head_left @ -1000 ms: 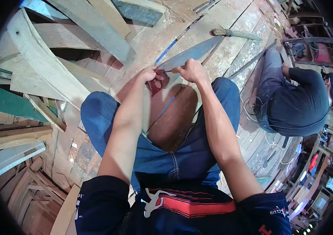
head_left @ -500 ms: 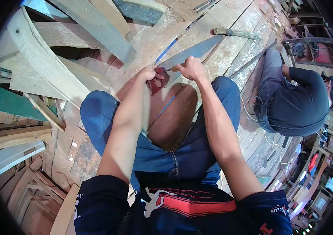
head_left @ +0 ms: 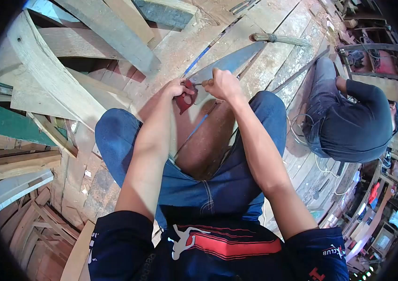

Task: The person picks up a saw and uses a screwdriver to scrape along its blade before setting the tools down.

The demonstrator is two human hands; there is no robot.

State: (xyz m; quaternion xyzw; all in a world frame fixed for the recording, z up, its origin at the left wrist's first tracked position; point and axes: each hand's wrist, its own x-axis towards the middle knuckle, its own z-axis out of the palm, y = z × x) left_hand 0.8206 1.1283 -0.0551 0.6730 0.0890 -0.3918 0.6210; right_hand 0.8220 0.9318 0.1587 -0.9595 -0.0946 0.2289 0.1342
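A hand saw lies in front of me on the plank floor, its grey blade pointing up and to the right. My left hand is closed on the saw's dark red handle, near where it meets the blade. In my right hand is a screwdriver, with fingers wrapped round its grip. The thin shaft points left, and its tip reaches the saw handle beside my left fingers. Most of the screwdriver's grip is hidden by my hand.
Just beyond the blade's tip lies a straw brush. Curved and straight timber pieces crowd the left. Another person sits bent over at the right, near a pale cable. A long dark bar lies on the floor between us.
My right hand has turned and shifted slightly left and down, covering more of the screwdriver's grip. My left hand stays on the saw handle.
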